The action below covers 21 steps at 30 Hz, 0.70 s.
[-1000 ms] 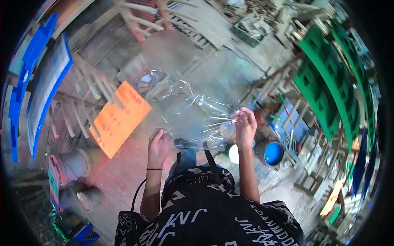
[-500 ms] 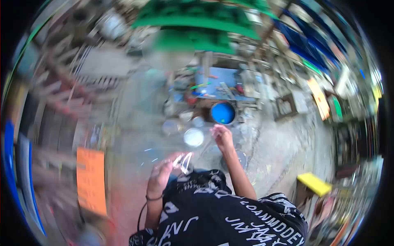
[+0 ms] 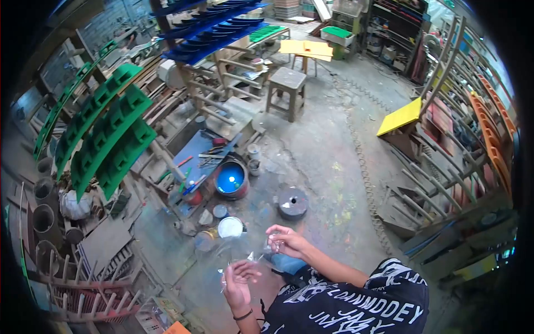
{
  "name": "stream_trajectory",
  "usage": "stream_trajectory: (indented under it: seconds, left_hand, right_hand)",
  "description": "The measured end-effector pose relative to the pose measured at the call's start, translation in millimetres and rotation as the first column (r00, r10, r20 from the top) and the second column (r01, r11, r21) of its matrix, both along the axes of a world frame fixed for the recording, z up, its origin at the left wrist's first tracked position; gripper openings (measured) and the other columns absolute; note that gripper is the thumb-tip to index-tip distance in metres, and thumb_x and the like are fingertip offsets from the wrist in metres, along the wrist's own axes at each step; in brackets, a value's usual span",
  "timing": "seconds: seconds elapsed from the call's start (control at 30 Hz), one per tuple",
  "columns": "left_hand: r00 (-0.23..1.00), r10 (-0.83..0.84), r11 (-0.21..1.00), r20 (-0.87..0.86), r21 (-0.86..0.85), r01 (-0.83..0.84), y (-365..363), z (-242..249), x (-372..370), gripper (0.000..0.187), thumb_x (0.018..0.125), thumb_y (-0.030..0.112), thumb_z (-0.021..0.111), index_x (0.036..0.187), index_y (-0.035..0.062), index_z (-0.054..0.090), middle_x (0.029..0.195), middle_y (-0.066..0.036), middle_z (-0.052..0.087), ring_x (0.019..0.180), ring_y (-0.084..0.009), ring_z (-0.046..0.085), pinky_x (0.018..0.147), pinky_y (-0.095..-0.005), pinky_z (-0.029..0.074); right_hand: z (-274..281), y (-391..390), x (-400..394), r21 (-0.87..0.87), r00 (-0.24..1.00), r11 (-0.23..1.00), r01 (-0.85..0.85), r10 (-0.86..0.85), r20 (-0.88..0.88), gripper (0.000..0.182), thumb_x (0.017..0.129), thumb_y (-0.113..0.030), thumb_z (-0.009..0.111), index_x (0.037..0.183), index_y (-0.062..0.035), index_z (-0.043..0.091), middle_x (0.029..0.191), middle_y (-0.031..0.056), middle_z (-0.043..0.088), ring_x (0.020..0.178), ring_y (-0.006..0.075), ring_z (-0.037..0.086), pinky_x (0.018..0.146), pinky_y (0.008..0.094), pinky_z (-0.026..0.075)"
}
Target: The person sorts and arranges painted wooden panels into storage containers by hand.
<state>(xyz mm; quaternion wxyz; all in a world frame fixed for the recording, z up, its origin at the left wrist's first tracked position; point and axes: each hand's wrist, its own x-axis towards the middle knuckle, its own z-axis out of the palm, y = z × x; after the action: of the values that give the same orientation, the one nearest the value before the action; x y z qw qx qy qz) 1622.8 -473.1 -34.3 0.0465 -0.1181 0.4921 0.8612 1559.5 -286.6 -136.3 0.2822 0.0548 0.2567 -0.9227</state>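
A thin, clear plastic sheet or bag (image 3: 250, 256) stretches between my hands and shows mainly by its glints. My left hand (image 3: 239, 283), a dark band on its wrist, has its fingers curled around one side of the plastic. On the other side, my right hand (image 3: 285, 241) pinches the film between thumb and fingers. Just beyond the hands stands a container with a white top (image 3: 230, 227). Farther off is a bucket (image 3: 241, 193) of bright blue liquid. A grey round block with a centre hole (image 3: 292, 204) sits on the floor past my right hand.
Green moulded panels (image 3: 114, 131) hang on a rack at left, with blue panels (image 3: 211, 36) above. A blue board (image 3: 196, 149) carries tools. A stool (image 3: 287, 89), a coiled hose (image 3: 364, 172), a yellow panel (image 3: 399, 117) and a pegged rack (image 3: 439, 189) stand ahead and right.
The view has swung to the right, bringing the stool and pegged rack into clear sight. My hands are closer together, both still on the clear plastic.
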Motion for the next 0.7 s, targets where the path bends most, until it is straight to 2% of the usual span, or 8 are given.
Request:
stream_trajectory:
  seconds: [0.03,0.13,0.17,0.3,0.47,0.6,0.67,0.7]
  left_hand:
    - [0.999,0.026,0.998,0.027,-0.05,-0.025,12,-2,0,0.035,0.094,0.028,0.033,0.088,-0.0003,0.052,0.074,-0.019,0.062,0.054,-0.0224,0.057,0.047,-0.0269,0.043]
    - [1.0,0.022,0.999,-0.017,-0.049,-0.023,34,-3,4,0.034,0.093,0.029,0.036,0.084,0.0011,0.052,0.067,-0.014,0.06,0.054,-0.0207,0.057,0.047,-0.0269,0.044]
    - [0.996,0.093,0.995,0.015,-0.031,-0.092,45,-3,4,0.029,0.092,0.028,0.04,0.081,0.0029,0.051,0.064,-0.01,0.057,0.053,-0.0178,0.055,0.047,-0.0264,0.044]
    - [0.989,0.142,0.983,-0.032,-0.117,-0.145,79,8,-23,0.019,0.09,0.019,0.047,0.079,0.0035,0.048,0.067,-0.009,0.055,0.055,-0.0181,0.055,0.048,-0.0289,0.045]
    - [0.986,0.111,0.984,-0.125,-0.125,-0.127,147,6,-86,0.024,0.09,0.021,0.045,0.075,0.0032,0.049,0.067,-0.009,0.055,0.053,-0.0178,0.054,0.047,-0.0286,0.044]
    - [0.987,0.051,0.996,-0.152,-0.062,-0.061,248,8,-153,0.032,0.09,0.025,0.036,0.076,0.0012,0.052,0.069,-0.011,0.057,0.055,-0.0205,0.056,0.049,-0.0306,0.045]
    - [0.997,0.025,0.998,-0.074,0.067,-0.02,304,10,-181,0.035,0.089,0.026,0.033,0.077,0.0001,0.053,0.07,-0.012,0.058,0.058,-0.0221,0.057,0.054,-0.032,0.046]
    - [0.997,-0.008,0.997,-0.081,0.072,0.014,328,9,-194,0.038,0.089,0.028,0.032,0.079,-0.0007,0.054,0.071,-0.013,0.058,0.06,-0.0222,0.057,0.056,-0.0321,0.046]
  right_hand:
    - [-1,13,-1,0.035,0.993,0.997,0.073,-0.075,0.085,0.022,0.081,-0.003,0.055,0.103,-0.003,0.05,0.079,0.0074,0.057,0.067,0.0144,0.056,0.059,0.0289,0.048]
    - [1,51,2,0.148,0.956,0.971,0.186,-0.214,0.199,0.021,0.081,0.0,0.053,0.102,-0.0029,0.05,0.073,0.0046,0.055,0.059,0.0104,0.052,0.052,0.0248,0.044]
    - [-5,62,1,0.13,0.945,0.96,0.247,-0.268,0.187,0.018,0.082,0.0,0.051,0.099,-0.0034,0.051,0.071,0.0034,0.054,0.056,0.0098,0.051,0.05,0.0228,0.042]
    - [-16,115,-14,0.134,0.915,0.937,0.321,-0.344,0.209,0.012,0.081,-0.001,0.052,0.093,-0.0038,0.051,0.071,0.0041,0.053,0.059,0.0118,0.051,0.054,0.0241,0.043]
    - [-21,203,-43,0.021,0.916,0.93,0.366,-0.364,0.168,0.016,0.081,-0.002,0.053,0.097,-0.0017,0.053,0.074,0.0053,0.058,0.063,0.0124,0.056,0.057,0.0242,0.047]
    - [-23,315,-69,0.091,0.899,0.909,0.408,-0.417,0.134,0.023,0.08,-0.001,0.052,0.103,0.003,0.054,0.082,0.0086,0.06,0.07,0.0154,0.059,0.061,0.0261,0.049]
    - [-3,373,-74,0.146,0.88,0.877,0.458,-0.471,0.069,0.029,0.078,0.002,0.048,0.107,0.0037,0.052,0.089,0.0113,0.061,0.077,0.0182,0.061,0.067,0.0272,0.05]
    - [3,403,-77,0.125,0.887,0.883,0.453,-0.46,0.033,0.037,0.076,0.003,0.045,0.113,0.0043,0.048,0.104,0.0153,0.057,0.086,0.0216,0.06,0.073,0.0286,0.05]
